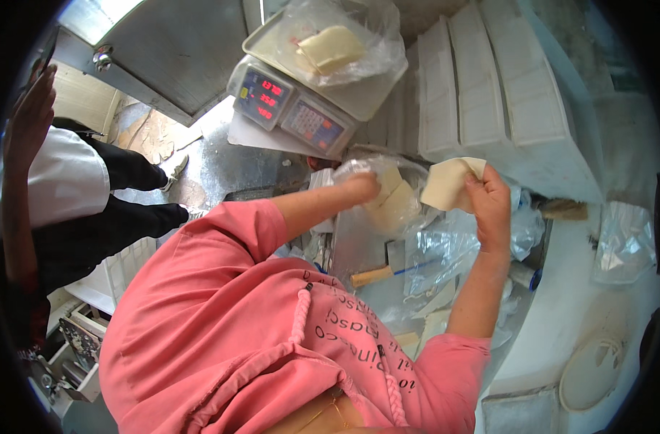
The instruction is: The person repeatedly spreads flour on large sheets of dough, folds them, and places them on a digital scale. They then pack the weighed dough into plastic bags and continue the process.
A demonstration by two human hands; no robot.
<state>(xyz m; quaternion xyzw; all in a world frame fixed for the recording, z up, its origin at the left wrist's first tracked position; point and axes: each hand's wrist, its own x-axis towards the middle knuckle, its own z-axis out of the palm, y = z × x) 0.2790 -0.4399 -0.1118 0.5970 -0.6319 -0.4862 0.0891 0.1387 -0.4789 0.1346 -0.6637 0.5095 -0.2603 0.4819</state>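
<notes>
My right hand (491, 194) pinches a small stack of pale, square dough sheets (445, 184) between thumb and fingers, held up off the counter. To its left, my left hand (362, 188) is closed on the edge of a clear plastic bag (353, 168). More pale dough sheets (393, 202) lie in that bag, just right of my left hand. Beyond both hands, a digital scale (290, 108) with red lit figures carries a tray (369, 105), and on it is another plastic bag with dough sheets (332, 49).
White stacked bins (489, 94) stand at the far right. A wooden-handled tool (371, 276) and crumpled clear plastic (445, 249) lie on the counter before me. A round lid (592, 372) rests at the lower right. Another person (55, 181) stands at the left.
</notes>
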